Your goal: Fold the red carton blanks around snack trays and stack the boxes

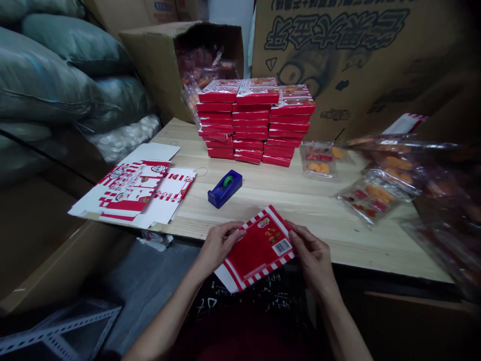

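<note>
"Red and white card: where are you seeing the printed carton [259, 255]?"

"Lower centre of the frame. It is tilting, overlapping the near edge of the counter [278, 190]. Its barcode [281, 246] is facing up, and a white flap [227, 279] is sticking out at its lower-left end."

"Noting that. What are the fingers [235, 237] doing?"

"Both sets are grasping the carton. The left hand [216, 249] is pinching its left side, thumb lying over the printed face. The right hand [311, 250] is gripping the right side, just beside the barcode."

"And the surroundings?"

"Centre: a blue tape dispenser [230, 193] is standing near the left hand, its green roll [228, 180] showing. Upper centre: red boxes [250, 123] are standing in three stacks, side by side. Left: printed sheets [130, 188] are lying flat, overlapping. Right: clear packets [372, 198] with orange pieces are lying heaped, some blurring toward the frame edge."

"Background?"

"Behind the stacks, an open cardboard box [150, 60] is holding film-wrapped items [201, 65]. Upper right: a large cardboard panel [361, 80] is bearing dark characters. Upper left: bulging sacks [41, 75] are lying piled."
</note>
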Tool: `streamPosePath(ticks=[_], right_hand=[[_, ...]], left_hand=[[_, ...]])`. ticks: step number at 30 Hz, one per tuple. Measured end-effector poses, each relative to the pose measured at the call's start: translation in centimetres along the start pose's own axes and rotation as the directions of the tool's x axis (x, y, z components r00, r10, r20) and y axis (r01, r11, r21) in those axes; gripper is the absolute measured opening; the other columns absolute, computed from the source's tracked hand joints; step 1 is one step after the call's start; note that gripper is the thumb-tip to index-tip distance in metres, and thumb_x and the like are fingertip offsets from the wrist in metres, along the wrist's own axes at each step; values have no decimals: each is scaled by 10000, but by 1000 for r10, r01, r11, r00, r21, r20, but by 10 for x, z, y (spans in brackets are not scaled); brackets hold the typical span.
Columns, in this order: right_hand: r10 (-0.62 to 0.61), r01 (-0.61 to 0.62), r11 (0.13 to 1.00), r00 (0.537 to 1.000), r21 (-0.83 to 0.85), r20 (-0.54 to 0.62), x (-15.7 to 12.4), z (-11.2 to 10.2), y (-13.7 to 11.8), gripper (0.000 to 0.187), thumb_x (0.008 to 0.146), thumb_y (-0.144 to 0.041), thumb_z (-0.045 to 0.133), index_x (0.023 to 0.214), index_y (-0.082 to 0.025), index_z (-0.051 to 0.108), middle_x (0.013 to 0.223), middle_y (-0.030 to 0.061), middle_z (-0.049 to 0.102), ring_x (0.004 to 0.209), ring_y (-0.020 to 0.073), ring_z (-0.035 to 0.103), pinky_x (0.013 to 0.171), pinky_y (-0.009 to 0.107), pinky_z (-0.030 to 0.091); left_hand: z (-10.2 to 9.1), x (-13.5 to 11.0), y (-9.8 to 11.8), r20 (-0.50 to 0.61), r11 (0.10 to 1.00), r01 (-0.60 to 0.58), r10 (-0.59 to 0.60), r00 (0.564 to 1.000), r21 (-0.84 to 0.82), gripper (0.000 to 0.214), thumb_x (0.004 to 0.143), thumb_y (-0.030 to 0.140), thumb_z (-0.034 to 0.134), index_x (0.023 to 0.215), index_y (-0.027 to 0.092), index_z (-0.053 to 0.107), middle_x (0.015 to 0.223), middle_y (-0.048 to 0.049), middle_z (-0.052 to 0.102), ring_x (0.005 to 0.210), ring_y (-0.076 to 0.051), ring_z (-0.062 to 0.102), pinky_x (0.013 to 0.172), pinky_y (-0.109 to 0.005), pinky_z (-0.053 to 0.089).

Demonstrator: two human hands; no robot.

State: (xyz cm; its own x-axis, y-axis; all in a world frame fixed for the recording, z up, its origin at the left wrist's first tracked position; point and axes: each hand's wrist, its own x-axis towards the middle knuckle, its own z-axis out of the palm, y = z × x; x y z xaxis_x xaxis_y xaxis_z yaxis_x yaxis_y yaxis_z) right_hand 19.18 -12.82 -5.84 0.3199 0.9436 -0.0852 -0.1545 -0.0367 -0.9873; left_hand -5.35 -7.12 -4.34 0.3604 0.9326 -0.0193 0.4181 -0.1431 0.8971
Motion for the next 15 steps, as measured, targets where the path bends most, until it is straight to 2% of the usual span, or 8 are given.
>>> streamPosePath(ticks=[3,6,8,11,13,15], right_hand=[[-7,10,998,998,-57,56,19,-5,24,375,843,-466,786,1151,-252,796,1233,88,770,1069,270,731,869,391,604],[-104,100,986,994,-130,-28,43,-3,43,398,831,-478,764,1121,-207,796,1132,111,808,1008,282,754,891,441,605],[-173,152,972,979,-180,-107,61,-1,52,408,857,-491,704,1111,-184,789,1116,128,810,1005,289,753,905,468,602],[-270,214,938,944,-274,-188,84,-1,58,407,883,-482,631,1096,-170,784,1108,138,799,1021,286,738,927,473,590],[-334,243,902,917,-358,-217,95,-9,56,383,866,-467,637,1058,-173,791,1075,135,791,1007,277,729,931,458,584],[-393,247,859,879,-449,-268,103,-27,48,388,856,-457,641,1091,-182,783,1116,135,765,1052,275,703,972,457,559]], left_hand=[[0,24,-10,-20,990,-28,31,999,139,274,998,388,576,1074,231,788,1049,-62,813,931,-246,737,818,-342,524],[9,50,-15,-63,931,-96,126,990,353,318,1018,367,544,1205,210,748,1185,-108,783,1073,-292,716,943,-421,531],[21,63,-16,-91,830,-149,233,968,538,362,1015,325,551,1311,174,694,1355,-154,704,1230,-339,645,1055,-502,482],[43,73,-22,33,667,-275,351,936,693,448,995,297,586,1426,177,614,1565,-154,534,1428,-373,489,1178,-570,372],[54,73,-29,110,614,-333,372,922,715,469,1004,300,567,1460,193,582,1593,-136,504,1484,-367,429,1214,-586,327],[59,74,-36,117,592,-336,377,919,733,469,1021,298,523,1476,192,565,1589,-135,510,1502,-376,405,1222,-629,292]])
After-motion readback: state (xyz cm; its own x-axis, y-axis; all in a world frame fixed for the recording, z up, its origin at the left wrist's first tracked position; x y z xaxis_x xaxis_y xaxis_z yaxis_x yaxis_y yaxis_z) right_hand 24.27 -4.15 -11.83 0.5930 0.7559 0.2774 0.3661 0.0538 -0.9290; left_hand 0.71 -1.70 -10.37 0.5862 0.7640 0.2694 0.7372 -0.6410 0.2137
